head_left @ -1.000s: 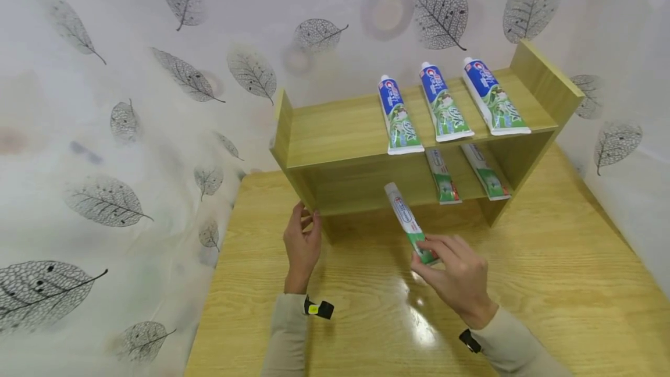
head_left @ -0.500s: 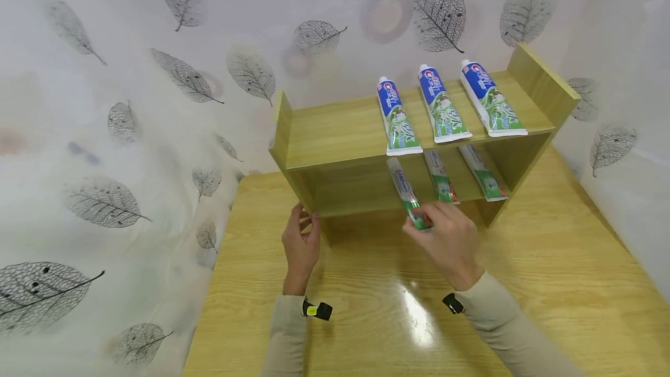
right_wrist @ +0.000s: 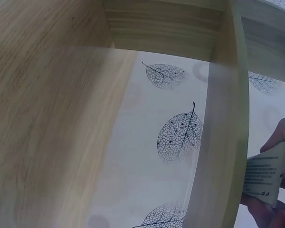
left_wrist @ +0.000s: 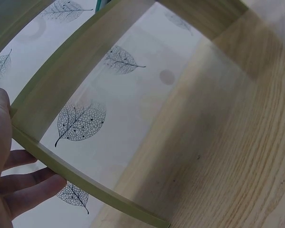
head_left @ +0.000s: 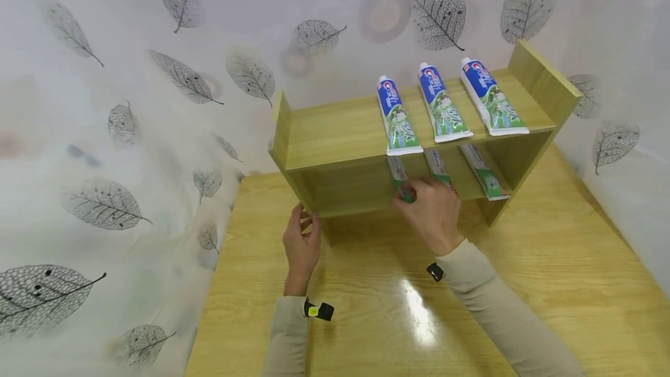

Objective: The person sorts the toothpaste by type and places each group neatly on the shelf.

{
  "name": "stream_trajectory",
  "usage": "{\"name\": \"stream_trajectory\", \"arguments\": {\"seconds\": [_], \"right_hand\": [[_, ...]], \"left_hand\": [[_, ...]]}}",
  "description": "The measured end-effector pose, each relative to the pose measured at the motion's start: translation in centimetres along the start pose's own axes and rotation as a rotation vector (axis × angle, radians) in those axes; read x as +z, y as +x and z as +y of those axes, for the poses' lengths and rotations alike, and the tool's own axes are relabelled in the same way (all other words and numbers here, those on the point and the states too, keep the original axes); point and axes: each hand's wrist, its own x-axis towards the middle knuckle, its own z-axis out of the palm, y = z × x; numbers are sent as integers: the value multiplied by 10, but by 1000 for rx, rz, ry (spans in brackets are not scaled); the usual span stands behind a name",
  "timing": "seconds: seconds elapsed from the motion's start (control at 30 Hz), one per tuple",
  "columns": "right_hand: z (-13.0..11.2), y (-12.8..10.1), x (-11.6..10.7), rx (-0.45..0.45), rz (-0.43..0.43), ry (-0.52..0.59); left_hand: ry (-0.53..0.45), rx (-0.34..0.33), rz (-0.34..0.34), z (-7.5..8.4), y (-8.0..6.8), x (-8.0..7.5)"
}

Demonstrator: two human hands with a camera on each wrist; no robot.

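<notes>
Head view: right hand (head_left: 430,214) pinches toothpaste tube (head_left: 400,176) on shelf (head_left: 335,138); left hand (head_left: 302,243) clasps its corner.

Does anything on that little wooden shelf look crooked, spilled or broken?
Nothing stands out. Three toothpaste tubes lie in a neat row on the top board of the wooden shelf, with more tubes below. The right hand holds one tube at the lower board; the left hand grips the shelf's left side.
</notes>
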Motion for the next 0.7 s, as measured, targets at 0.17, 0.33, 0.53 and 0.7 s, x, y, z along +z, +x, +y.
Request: {"name": "stream_trajectory", "arguments": {"seconds": [0.17, 0.33, 0.53, 0.7], "right_hand": [[0, 4, 6, -2, -49, -43], [-3, 2, 11, 4, -65, -41], [-2, -2, 13, -5, -34, -18], [-1, -3, 16, -12, -26, -19]], "left_hand": [[3, -8, -1, 0, 1, 1], [2, -11, -3, 0, 0, 1], [-11, 11, -4, -2, 0, 2], [-7, 4, -9, -2, 1, 1]]}}
